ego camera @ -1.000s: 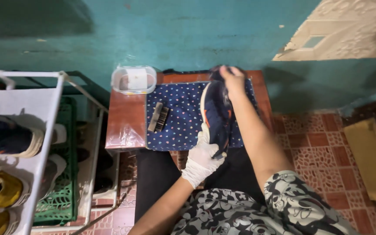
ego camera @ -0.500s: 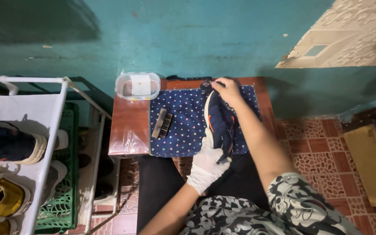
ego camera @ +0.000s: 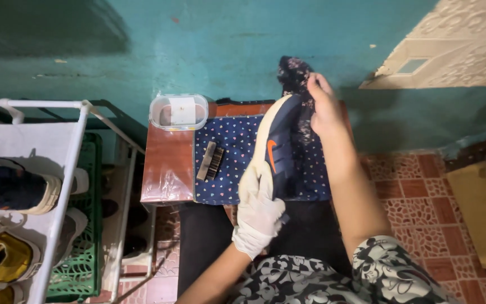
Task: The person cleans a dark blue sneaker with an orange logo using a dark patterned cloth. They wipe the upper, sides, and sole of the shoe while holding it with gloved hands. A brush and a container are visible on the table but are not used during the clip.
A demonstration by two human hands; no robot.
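Gloved left hand (ego camera: 259, 211) fingers wrapped around navy sneaker (ego camera: 279, 147), raised above the table (ego camera: 167, 163). Bare right hand (ego camera: 324, 104) fingers pinch a dark patterned cloth (ego camera: 293, 76) against its toe.

Single head view, steeply downward, close over small table (ego camera: 167, 169)

On the counter (ego camera: 167, 169), a cloth (ego camera: 237, 163) spread over its right part. On the cloth, toward its left, a brush (ego camera: 210, 161). At the counter's far left corner, a lidded container (ego camera: 179, 111). Above the cloth's right half, a shoe (ego camera: 277, 147), raised off it, gripped at its near end by the left hand (ego camera: 259, 211); at its far end, the right hand (ego camera: 324, 104) with a rag (ego camera: 295, 76). Left of the counter, a shoe rack (ego camera: 57, 191) with shoes on its shelves; behind the rack, a crate (ego camera: 82, 270). Far right, on the floor, a cardboard piece (ego camera: 482, 214).
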